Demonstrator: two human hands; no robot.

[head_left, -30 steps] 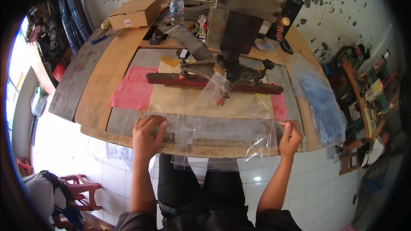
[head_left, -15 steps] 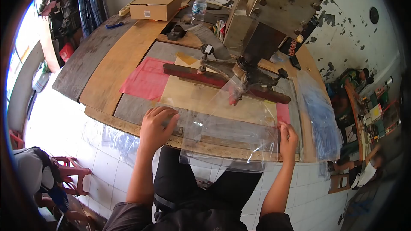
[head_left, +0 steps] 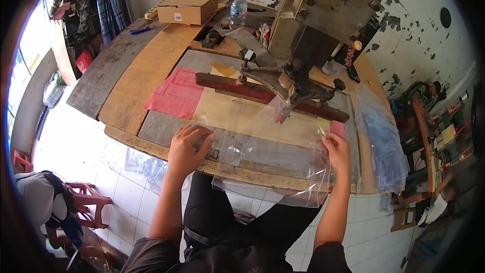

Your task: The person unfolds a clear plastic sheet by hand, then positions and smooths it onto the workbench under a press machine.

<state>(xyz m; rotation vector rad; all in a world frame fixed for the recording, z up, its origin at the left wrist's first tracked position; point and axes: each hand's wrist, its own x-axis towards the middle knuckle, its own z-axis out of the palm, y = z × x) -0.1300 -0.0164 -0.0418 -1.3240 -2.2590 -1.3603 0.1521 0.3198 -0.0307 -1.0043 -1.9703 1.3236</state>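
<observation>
A clear plastic sheet (head_left: pixel 283 159) lies across the front of the worktable, its lower part hanging past the edge over my lap. My right hand (head_left: pixel 337 151) pinches its right side between thumb and fingers. At the sheet's left, my left hand (head_left: pixel 188 150) rests on the table's front edge, fingers loosely curled and thumb apart; no held thing shows in it. Behind the sheet is a yellowish board (head_left: pixel 227 111) with pink sheet material (head_left: pixel 174 91) at its left. Above the board sits a press's red bar (head_left: pixel 227 83), carried by a metal bracket (head_left: pixel 298 88).
The press body (head_left: pixel 333 5) towers at the back. A cardboard box (head_left: pixel 189 9) and a water bottle (head_left: pixel 238 11) stand behind left. Stacked bluish plastic sheets (head_left: pixel 384 146) lie at the right edge. People sit at far right and lower left, near a red stool (head_left: pixel 88 202).
My right hand has moved up and slightly left along the sheet's right side, and the plastic there is now drawn up to its fingertips. My left hand stays at the table's edge.
</observation>
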